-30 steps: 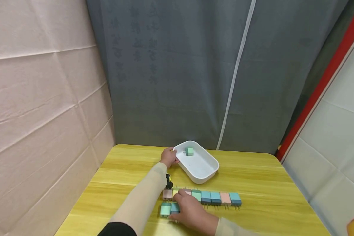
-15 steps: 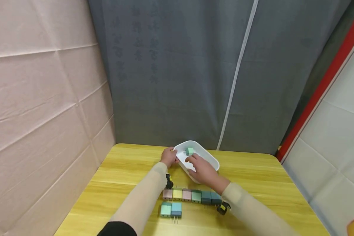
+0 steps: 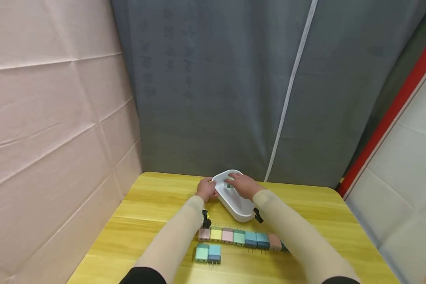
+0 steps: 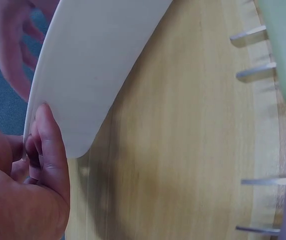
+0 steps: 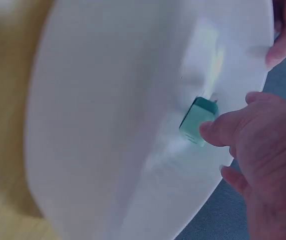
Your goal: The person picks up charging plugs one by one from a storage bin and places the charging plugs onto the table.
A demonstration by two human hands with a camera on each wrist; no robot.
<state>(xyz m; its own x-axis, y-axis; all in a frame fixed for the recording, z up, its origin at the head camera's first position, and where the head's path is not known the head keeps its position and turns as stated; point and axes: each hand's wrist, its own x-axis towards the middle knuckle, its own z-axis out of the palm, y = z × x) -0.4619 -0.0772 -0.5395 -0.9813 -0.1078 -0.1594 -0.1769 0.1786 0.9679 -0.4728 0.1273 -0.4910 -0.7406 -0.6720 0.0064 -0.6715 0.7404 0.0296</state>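
My left hand (image 3: 206, 189) pinches the rim of a white plastic tray (image 3: 235, 205) at its far left corner, fingers on the outside wall in the left wrist view. The tray stands tilted over the table. Inside it lies one green two-tone charger plug (image 5: 199, 120). Over the tray reaches my right hand (image 3: 244, 185), fingers spread apart. One of its fingertips (image 5: 209, 131) overlaps the green charger plug in the right wrist view, while the other fingers are away from it.
A row of charger plugs (image 3: 239, 237) in pink, yellow, green and blue lies before the tray, its right end partly behind the right sleeve. Nearer are a green charger plug (image 3: 202, 253) and a blue one (image 3: 214, 253). A grey curtain (image 3: 213, 98) hangs behind the table (image 3: 170, 221).
My right hand has left the near charger plugs, where a blue one now lies beside the green, and moved forward into the tray to the green charger plug. The left hand keeps its hold.
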